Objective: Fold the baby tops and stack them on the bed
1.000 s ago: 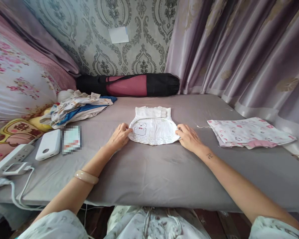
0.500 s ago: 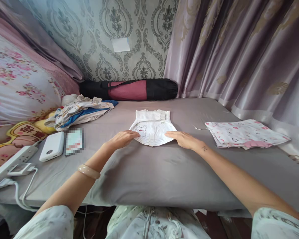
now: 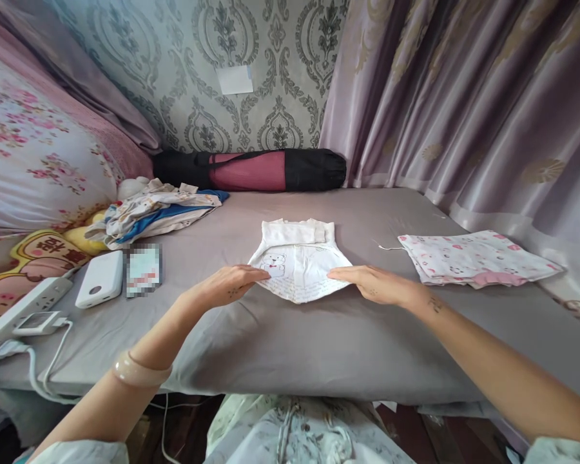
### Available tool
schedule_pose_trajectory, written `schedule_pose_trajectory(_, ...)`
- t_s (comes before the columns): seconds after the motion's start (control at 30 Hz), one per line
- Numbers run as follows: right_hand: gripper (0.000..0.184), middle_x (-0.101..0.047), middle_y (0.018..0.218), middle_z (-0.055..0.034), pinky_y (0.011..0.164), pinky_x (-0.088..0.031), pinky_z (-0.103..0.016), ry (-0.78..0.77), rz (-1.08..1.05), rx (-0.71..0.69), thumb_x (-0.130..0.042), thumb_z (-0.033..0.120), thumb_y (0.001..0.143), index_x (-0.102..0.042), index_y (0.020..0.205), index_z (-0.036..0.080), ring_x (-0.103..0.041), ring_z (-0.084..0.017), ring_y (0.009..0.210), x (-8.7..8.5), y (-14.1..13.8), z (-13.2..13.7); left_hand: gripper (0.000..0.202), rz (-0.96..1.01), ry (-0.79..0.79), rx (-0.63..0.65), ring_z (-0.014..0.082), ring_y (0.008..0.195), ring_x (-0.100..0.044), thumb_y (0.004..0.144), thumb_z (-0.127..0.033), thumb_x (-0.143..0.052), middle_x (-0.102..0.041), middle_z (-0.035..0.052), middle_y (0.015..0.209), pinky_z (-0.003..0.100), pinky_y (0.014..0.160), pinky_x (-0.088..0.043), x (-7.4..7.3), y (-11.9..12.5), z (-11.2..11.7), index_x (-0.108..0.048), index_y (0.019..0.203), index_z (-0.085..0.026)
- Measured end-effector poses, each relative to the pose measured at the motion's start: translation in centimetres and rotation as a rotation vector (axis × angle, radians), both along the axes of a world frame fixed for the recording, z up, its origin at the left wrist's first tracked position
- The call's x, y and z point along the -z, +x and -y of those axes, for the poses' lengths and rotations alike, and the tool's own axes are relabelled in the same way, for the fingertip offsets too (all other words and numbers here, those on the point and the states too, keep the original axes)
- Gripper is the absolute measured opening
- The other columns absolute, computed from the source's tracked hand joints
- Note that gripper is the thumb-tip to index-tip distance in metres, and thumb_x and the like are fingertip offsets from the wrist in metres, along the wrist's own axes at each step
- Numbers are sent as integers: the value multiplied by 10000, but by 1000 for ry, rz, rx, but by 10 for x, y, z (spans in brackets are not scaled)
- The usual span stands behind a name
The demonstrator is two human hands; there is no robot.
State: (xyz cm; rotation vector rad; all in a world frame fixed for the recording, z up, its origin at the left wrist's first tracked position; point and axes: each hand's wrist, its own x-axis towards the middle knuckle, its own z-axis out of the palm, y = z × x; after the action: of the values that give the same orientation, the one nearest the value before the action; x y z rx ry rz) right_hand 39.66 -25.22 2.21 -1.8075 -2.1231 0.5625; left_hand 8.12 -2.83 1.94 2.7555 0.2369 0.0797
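Observation:
A small white baby garment (image 3: pixel 297 261) with a bear print lies flat on the grey bed sheet (image 3: pixel 294 335), its rounded hem toward me. My left hand (image 3: pixel 227 285) rests flat, fingers stretched out, with the fingertips on the garment's lower left edge. My right hand (image 3: pixel 374 283) also lies flat, fingers extended, touching the lower right edge. Neither hand grips anything.
A folded pink-patterned cloth (image 3: pixel 473 258) lies to the right. A heap of clothes (image 3: pixel 149 209) sits at the left, with a white power bank (image 3: pixel 99 288) and a phone (image 3: pixel 144 269) nearer. A black and red rolled bag (image 3: pixel 251 170) lies against the wall; curtains hang on the right.
Both hands went from holding the garment's side edges to lying flat with fingers extended on its lower edge; the garment now sits slightly closer to me.

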Motion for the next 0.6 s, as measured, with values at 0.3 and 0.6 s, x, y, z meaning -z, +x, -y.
schedule_pose_trajectory(0.3,658,-669,1256,2,943,-508,-318,174,89,291,-377,-24,766,-643,1274,297,-641,-200,1102,6,-8,-27,343,259,-7,-449,194,911,-665,930,-222,-372,-705,61,1056,285,807,-485,27,28,2,-630,1156,-232)
schedule_pose_trajectory(0.6,574,-626,1280,-53,881,-488,-295,409,211,556,-361,5,828,-606,1285,250,-596,-224,1123,18,-5,-77,358,432,248,-550,227,991,-605,969,-186,-307,-645,111,1035,318,870,-440,36,83,-27,-574,1206,-179)
